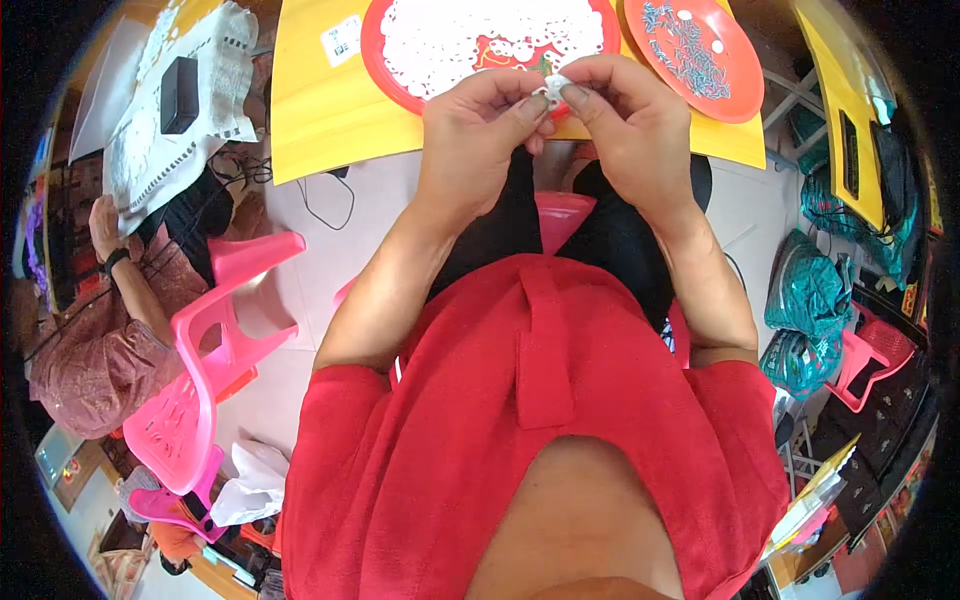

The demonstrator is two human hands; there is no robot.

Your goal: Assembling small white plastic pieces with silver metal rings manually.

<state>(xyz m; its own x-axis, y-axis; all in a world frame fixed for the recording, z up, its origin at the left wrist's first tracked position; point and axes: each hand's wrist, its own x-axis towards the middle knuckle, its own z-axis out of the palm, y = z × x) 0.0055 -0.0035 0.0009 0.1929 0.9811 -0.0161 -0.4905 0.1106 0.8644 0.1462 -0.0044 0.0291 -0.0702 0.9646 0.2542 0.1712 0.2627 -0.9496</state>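
Note:
Over the near edge of a large red tray [376,58], my two hands meet with their fingertips close together. My left hand [472,140] is closed, its thumb and forefinger pinching a small white plastic piece [553,88]. From the other side my right hand [640,130] pinches the same piece. The fingers cover much of it, so its full shape is hidden. Many similar white pieces with holes [430,40] fill the tray. To the right, an orange-red plate [745,97] holds a scatter of small grey screws [690,55] and a few white bits.
Tray and plate stand on a yellow table [330,115] with a printed white label [341,41]. At left another person's hand [104,225] rests by a cloth-covered table with a black box [180,95]. A pink chair [200,380] stands left; green bags [810,285] sit right.

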